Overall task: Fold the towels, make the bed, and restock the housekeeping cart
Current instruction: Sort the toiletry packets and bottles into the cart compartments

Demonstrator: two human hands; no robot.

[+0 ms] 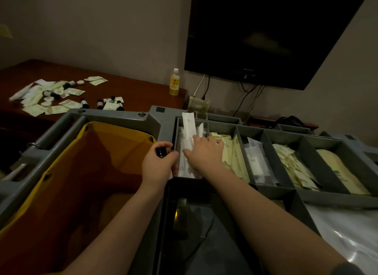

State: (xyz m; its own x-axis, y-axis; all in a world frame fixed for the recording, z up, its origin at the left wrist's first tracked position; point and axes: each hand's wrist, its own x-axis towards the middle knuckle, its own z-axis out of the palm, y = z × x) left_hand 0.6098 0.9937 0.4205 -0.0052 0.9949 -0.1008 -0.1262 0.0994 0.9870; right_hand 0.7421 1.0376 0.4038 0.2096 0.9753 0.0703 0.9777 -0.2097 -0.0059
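- Grips a small dark plastic bottle (161, 151) in the curled left hand (158, 165), just left of the grey plastic cart tray (331, 200).
- Rests the right hand (204, 151), fingers fairly straight, on long white paper packets (189, 123) in the tray's leftmost compartment, long axes pointing away.
- Leaves the right hand nearer the packets.
- Shows faint packet print, unreadable.

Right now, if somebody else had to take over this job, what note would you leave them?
Left hand grips a small dark bottle at the left edge of the cart tray.
Right hand rests flat on white packets in the leftmost compartment.
Done: tray compartments partly stocked.
Left: sachets and little bottles lie scattered on the desk, not yet loaded. Towels and bed are out of view.
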